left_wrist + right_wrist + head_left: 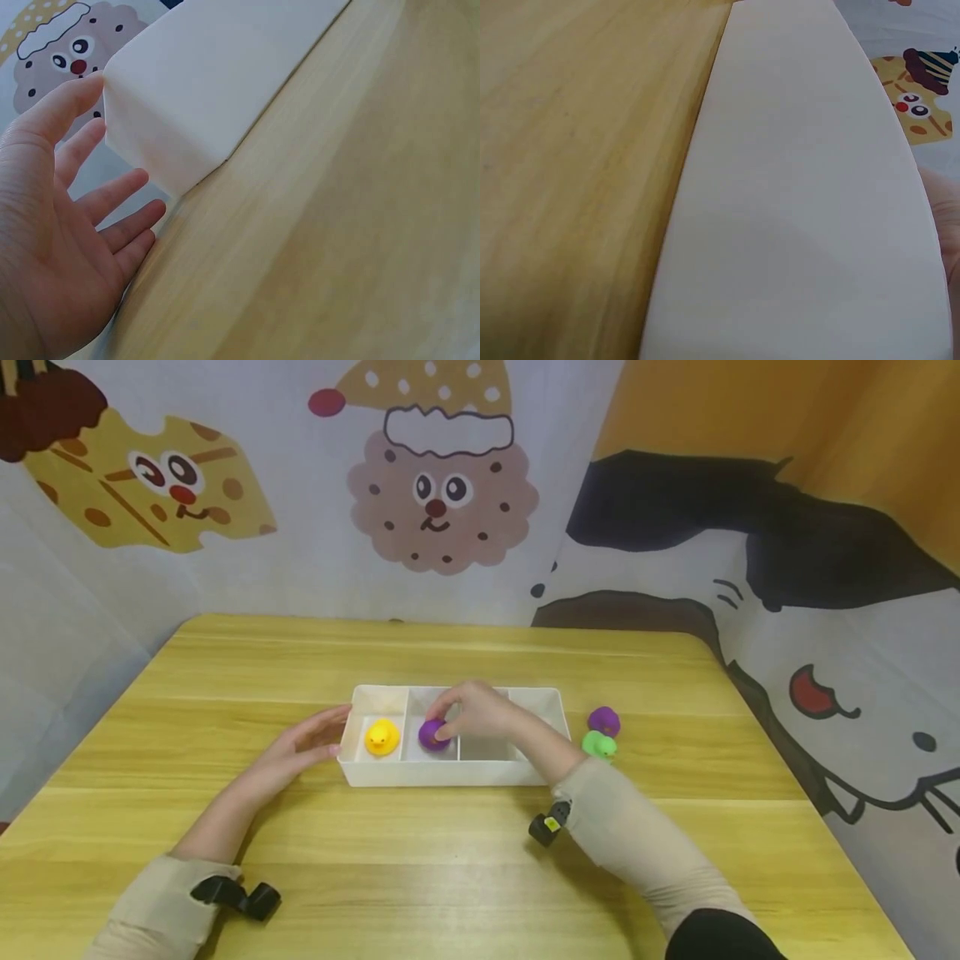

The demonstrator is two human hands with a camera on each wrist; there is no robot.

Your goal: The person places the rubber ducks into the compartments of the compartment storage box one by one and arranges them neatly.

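Observation:
A white divided box [442, 774] stands on the wooden table. Its leftmost compartment holds a yellow toy duck [382, 737]. In the compartment beside that, my right hand [480, 710] pinches a purple toy duck [429, 735] between thumb and fingers, low inside the walls. My left hand [303, 747] is at the box's left end; in the left wrist view its fingers are extended, with the thumb at the box corner. The box's long side [795, 195] hides most of the right hand in the right wrist view.
Right of the box, a green toy duck [600, 745] sits on the table [450, 868] close in front of another purple toy [604, 721]. My right forearm crosses over the box's right part. A curtain [300, 585] with cartoon prints hangs behind the table.

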